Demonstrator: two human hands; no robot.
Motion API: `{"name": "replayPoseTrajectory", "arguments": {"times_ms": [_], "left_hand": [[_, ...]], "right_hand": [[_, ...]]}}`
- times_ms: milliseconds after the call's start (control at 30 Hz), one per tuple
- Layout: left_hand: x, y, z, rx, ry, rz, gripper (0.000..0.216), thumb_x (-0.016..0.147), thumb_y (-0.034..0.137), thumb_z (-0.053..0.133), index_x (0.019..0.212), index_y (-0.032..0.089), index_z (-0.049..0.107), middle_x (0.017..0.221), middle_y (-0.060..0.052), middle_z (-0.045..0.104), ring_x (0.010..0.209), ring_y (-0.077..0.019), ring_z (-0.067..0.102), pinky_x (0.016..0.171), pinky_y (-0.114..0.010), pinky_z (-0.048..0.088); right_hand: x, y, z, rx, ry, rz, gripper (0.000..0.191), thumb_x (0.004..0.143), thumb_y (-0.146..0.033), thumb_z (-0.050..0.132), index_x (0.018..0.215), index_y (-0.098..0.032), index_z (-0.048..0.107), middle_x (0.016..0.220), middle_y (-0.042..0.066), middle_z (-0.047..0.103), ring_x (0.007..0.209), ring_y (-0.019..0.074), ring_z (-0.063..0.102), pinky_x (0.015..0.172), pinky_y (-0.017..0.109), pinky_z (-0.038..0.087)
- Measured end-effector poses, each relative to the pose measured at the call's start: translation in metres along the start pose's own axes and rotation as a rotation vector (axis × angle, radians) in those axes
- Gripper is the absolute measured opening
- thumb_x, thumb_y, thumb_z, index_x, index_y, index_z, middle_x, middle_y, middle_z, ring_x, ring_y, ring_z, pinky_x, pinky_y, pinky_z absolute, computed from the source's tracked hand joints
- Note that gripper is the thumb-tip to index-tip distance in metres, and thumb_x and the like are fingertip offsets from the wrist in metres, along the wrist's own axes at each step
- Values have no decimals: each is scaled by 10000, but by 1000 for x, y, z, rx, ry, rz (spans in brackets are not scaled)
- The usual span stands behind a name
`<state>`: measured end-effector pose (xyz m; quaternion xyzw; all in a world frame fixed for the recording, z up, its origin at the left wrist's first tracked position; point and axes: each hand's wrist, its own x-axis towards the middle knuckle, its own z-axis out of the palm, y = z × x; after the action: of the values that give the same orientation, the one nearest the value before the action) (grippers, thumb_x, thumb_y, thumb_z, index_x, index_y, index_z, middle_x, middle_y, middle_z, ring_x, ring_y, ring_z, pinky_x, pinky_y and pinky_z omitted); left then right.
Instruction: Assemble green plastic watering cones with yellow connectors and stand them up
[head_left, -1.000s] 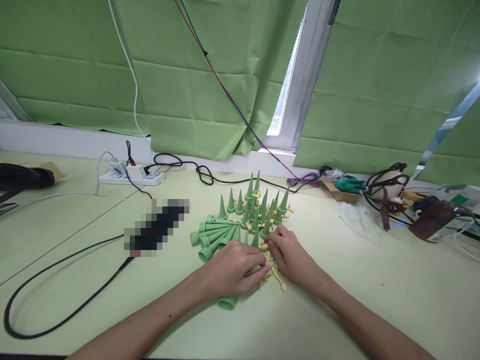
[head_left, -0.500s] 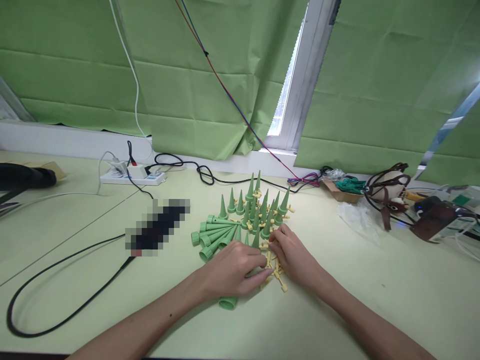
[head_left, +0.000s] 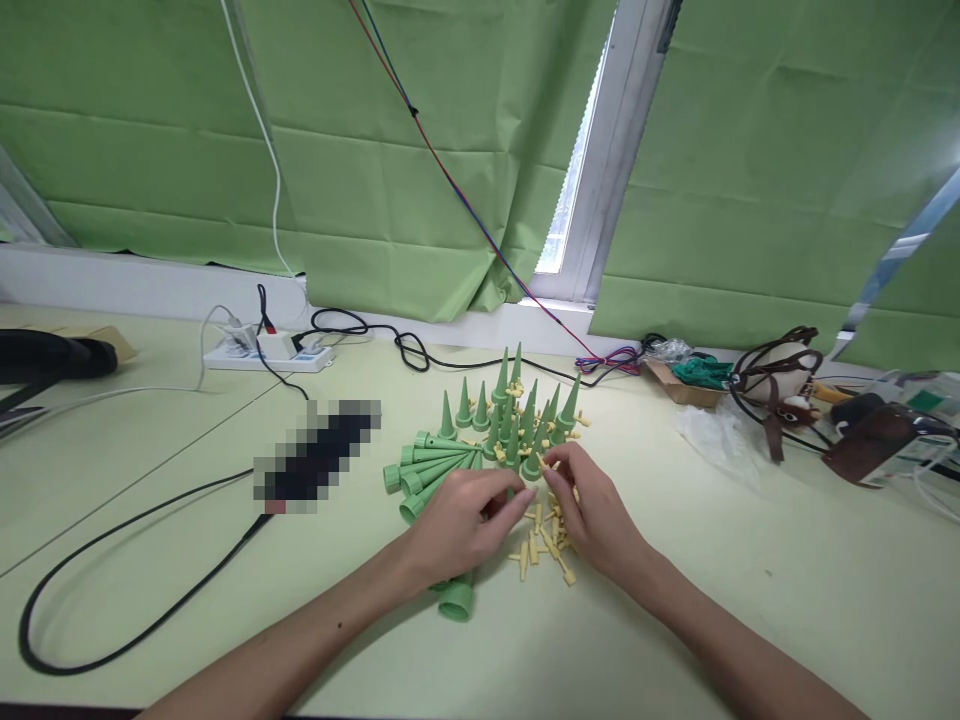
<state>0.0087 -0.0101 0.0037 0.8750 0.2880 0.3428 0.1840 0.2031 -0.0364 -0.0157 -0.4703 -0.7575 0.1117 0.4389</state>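
My left hand is closed in a pinch above the lying green plastic spikes. A sliver of green shows in the gap by its thumb, but what the fingertips hold is hidden. My right hand pinches a small yellow plastic valve piece between thumb and fingers, close to the upright green spikes. Several of those upright spikes have yellow pieces fitted near their bases. Loose yellow valve pieces lie on the table between both hands. One spike's open green end sticks out below my left wrist.
A pixelated dark object with a black cable lies to the left. Along the back are a power strip and a black cable. On the right stand a cardboard box, a plastic bag and a brown glossy case.
My right hand has risen slightly from the loose yellow pieces, now with one in its fingertips. My left hand has drawn up and left, uncovering more yellow pieces.
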Motion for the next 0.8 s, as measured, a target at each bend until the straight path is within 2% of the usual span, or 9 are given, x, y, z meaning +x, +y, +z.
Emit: {"name": "replayPoseTrajectory", "arguments": {"times_ms": [167,333,500,800], "left_hand": [[2,1,-2,-55,95,-127,369,1018,358,413,710,177,502,583,50,406,543,-105,365,550,-235,300],[3,2,-2,-94,32,-124,294,1021,343,413,805,186,535,624,53,465,572,-107,422,589,-231,335],[3,3,-4,-93,-11,-79,282,1027,277,386,782,185,493,653,49,457,596,-105,427,599,-233,330],[4,6,-5,-135,-37,-98,244,1015,279,415,833,186,548,690,35,531,638,-119,483,625,-236,369]], "right_hand": [[-2,-3,0,82,-11,-163,96,1009,-154,437,1017,-212,514,891,33,566,752,156,530,670,279,445],[-1,-5,-1,92,-18,-261,144,993,-112,453,1054,-216,532,909,45,561,787,168,535,676,285,451],[0,-4,-1,90,-4,-254,148,987,-118,475,1073,-214,547,911,48,569,776,167,538,668,285,463],[0,-6,-3,86,20,-232,115,981,-137,501,1036,-209,573,911,51,600,736,154,548,645,275,478]]}}
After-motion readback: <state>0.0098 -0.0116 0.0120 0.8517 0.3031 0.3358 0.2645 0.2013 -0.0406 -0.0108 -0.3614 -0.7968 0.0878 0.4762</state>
